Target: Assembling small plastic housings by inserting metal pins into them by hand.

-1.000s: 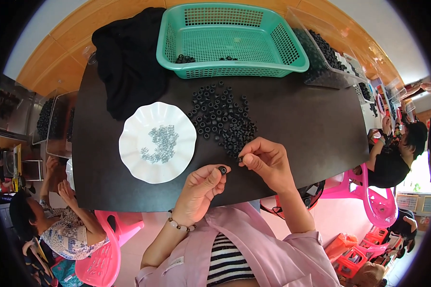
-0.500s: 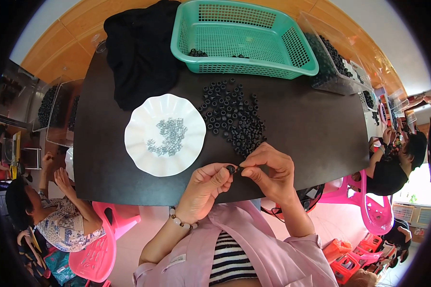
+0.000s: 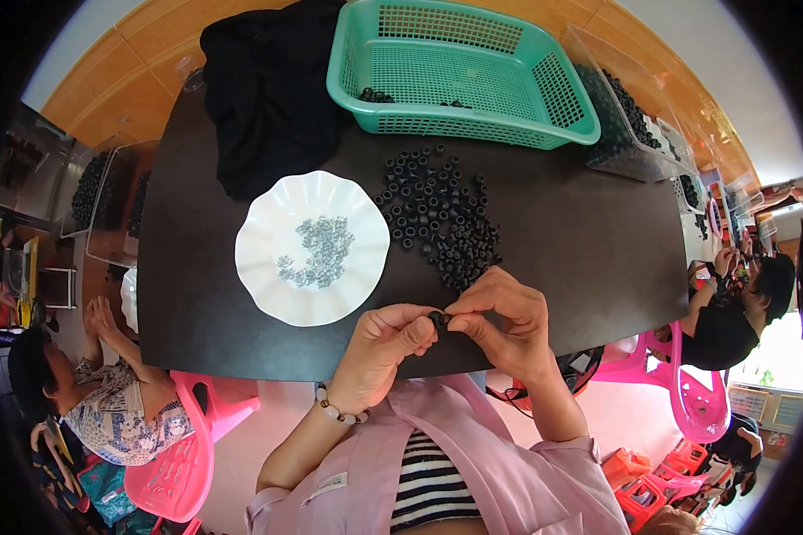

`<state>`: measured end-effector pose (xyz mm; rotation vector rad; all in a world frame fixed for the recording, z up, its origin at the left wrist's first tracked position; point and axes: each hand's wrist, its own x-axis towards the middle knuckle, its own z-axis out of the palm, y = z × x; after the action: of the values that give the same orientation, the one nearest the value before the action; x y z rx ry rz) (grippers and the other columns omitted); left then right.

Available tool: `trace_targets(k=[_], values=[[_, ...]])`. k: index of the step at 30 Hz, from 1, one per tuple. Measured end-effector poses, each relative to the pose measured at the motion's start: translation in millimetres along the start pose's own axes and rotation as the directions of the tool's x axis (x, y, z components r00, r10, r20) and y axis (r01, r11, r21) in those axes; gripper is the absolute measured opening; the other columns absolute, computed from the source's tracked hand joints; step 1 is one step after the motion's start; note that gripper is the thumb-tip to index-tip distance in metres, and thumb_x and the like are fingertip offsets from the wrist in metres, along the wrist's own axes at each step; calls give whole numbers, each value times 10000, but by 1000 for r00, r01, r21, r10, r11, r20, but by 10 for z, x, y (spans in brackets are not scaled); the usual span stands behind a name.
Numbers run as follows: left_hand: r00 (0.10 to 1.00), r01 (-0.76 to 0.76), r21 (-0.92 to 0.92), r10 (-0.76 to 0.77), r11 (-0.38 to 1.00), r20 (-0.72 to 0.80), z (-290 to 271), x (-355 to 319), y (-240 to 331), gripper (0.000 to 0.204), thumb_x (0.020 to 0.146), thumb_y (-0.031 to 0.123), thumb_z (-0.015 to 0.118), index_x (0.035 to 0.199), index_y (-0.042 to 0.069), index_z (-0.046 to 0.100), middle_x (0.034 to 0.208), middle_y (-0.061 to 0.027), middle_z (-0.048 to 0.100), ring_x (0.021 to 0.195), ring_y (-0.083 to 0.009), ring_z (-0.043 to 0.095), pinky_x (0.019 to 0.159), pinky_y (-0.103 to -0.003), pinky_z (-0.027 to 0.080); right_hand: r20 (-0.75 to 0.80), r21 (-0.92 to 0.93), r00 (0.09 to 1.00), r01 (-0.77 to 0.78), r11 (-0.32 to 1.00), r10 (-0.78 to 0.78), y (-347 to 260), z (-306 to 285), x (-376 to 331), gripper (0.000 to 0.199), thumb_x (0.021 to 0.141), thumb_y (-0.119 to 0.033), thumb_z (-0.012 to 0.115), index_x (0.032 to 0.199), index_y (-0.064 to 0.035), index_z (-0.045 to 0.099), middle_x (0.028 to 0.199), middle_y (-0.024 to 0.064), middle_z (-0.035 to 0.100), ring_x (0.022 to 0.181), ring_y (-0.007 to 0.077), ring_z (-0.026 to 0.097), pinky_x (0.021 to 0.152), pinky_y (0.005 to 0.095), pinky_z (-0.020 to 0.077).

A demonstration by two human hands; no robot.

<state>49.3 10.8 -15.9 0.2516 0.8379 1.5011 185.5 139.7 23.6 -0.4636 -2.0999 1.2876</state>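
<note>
Hands meet at the table edge: left hand point(image 3: 385, 343) and right hand point(image 3: 503, 323) pinch one black ring point(image 3: 437, 317); its axis too small to tell.

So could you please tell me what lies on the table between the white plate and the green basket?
In the head view, loose black rings lie between the white plate and the green basket.
</note>
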Motion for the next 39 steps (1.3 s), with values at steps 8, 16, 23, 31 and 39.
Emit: trace_targets(k=[8,16,23,31,39], values=[[996,-84,196,83,977,11,27,14,176,251,827,174,719,998,-5,680,855,-48,650,759,-98,571,663,-222,444,97,105,991,-107,989,97,18,-49,36,162,748,-163,772,817,-38,695,780,38,659,709,153,537,650,268,419],[992,40,262,-70,964,104,17,-5,343,181,817,123,733,918,-25,710,742,-47,670,642,-62,560,599,-198,470,359,165,923,85,983,-140,139,-64,167,435,823,-399,658,1071,-45,704,999,81,675,846,191,512,780,323,396],[985,61,270,-101,961,137,-21,-23,331,166,812,146,740,874,-7,724,736,-52,672,628,-60,548,572,-188,457,333,256,933,47,966,-134,167,9,89,442,834,-421,629,1057,-49,715,1048,79,680,861,199,504,829,337,377],[983,85,362,-138,928,123,67,-79,403,184,814,186,742,826,3,725,709,-42,677,605,-57,538,567,-194,454,301,270,936,101,958,-183,119,14,88,439,831,-427,628,1008,-38,730,1004,71,689,822,193,484,784,330,394],[974,102,410,-176,906,146,133,-166,488,175,806,159,748,779,-10,713,707,-56,686,631,-67,585,575,-203,467,245,361,955,70,930,-167,48,41,-13,371,770,-346,714,967,-32,740,917,34,692,819,188,492,748,306,408]])
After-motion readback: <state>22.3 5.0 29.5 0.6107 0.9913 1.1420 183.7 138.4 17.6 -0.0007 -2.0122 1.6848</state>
